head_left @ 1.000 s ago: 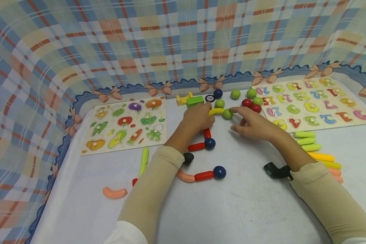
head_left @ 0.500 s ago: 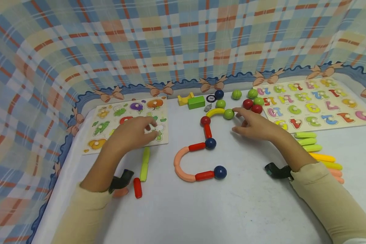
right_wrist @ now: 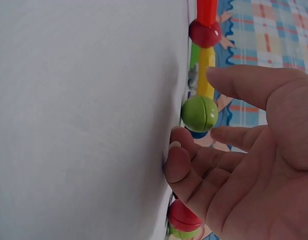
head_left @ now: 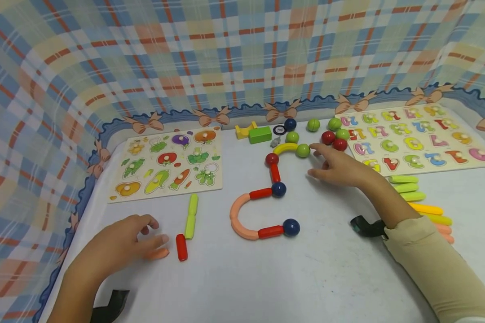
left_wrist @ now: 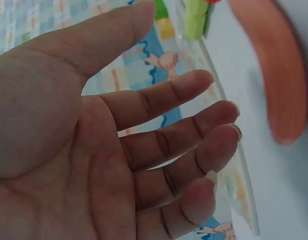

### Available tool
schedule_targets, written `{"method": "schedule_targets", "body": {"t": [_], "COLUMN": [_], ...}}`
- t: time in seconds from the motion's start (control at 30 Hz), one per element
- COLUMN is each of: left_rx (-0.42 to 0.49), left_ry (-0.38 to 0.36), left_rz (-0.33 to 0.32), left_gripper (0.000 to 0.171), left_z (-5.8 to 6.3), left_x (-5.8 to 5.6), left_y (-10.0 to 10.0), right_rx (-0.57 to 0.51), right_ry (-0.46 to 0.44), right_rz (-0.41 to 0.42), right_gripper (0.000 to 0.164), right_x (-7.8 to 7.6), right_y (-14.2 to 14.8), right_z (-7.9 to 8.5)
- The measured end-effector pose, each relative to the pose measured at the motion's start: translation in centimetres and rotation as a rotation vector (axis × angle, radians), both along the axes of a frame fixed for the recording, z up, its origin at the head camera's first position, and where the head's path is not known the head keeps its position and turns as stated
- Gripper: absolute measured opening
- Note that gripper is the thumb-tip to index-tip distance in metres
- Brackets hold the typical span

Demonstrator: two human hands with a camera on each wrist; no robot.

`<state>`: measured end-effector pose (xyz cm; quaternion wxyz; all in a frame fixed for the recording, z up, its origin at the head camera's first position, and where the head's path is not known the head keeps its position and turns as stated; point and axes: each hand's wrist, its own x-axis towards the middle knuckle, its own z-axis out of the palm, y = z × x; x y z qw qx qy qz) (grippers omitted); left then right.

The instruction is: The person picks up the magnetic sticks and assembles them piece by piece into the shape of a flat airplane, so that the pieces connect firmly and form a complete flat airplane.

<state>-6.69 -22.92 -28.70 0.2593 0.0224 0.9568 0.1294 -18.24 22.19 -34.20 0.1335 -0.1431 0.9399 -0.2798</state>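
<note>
My left hand (head_left: 117, 246) is over the table's left side, fingers loosely bent with nothing between them. Partly hidden beneath its thumb lies a curved salmon-coloured stick (head_left: 158, 254), which shows whole-length near the fingertips in the left wrist view. A red stick (head_left: 181, 247) and two light green sticks (head_left: 191, 216) lie to its right. My right hand (head_left: 339, 168) rests relaxed, its index fingertip right by a green ball (head_left: 303, 150). That ball ends a chain running through a curved yellow stick (head_left: 286, 147), a red ball (head_left: 272, 159), red sticks, a blue ball (head_left: 279, 189) and salmon curves (head_left: 237, 220) to another blue ball (head_left: 291, 228).
A vegetable puzzle board (head_left: 165, 163) lies back left, a number puzzle board (head_left: 420, 137) back right. Between them sit a green block (head_left: 260, 135), a yellow piece (head_left: 245, 130) and several loose balls. Several sticks (head_left: 406, 187) lie beside my right forearm. A plaid curtain (head_left: 242, 58) borders the table.
My left hand has let go of the yellow curved stick and swung left and toward me, over to the salmon-coloured stick. My right hand has stayed by the green ball.
</note>
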Motion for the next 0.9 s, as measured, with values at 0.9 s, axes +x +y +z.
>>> {"method": "schedule_targets", "body": {"t": [0.9], "left_rx": [-0.025], "left_ry": [0.037], "left_rz": [-0.084], "left_gripper": [0.024], "left_z": [-1.6], "left_x": [1.1], "left_y": [0.8], "right_rx": [0.12], "right_ry": [0.025], "right_rz": [0.103], "right_gripper": [0.062], "right_x": [3.8], "right_y": [1.5], "right_z": [0.5]}}
